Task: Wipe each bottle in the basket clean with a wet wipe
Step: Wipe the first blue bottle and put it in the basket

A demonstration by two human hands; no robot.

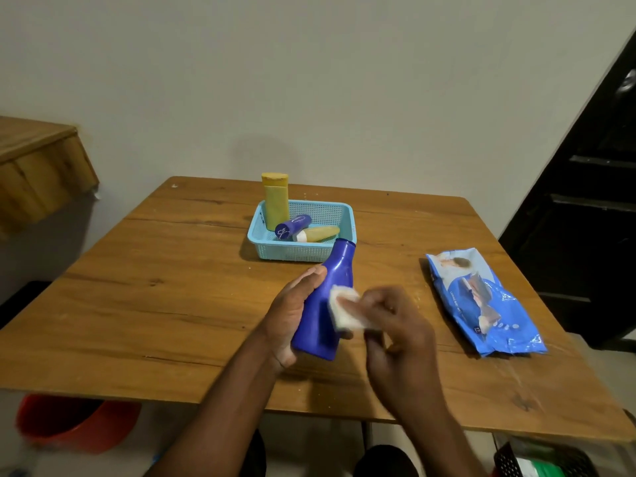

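Note:
My left hand (292, 311) grips a tall blue bottle (327, 287), tilted with its neck pointing away toward the basket. My right hand (395, 321), blurred, pinches a folded white wet wipe (344, 309) against the bottle's side. Behind them sits the light blue basket (346, 228). It holds an upright yellow bottle (275, 201), a small dark blue bottle (292, 227) lying down and a small yellow bottle (318, 234) with a white cap lying beside it.
A blue pack of wipes (481, 301) lies on the wooden table (155, 304) to the right. A red bucket (69, 421) stands on the floor at lower left, a dark crate (537, 459) at lower right, a dark door (592, 201) on the right.

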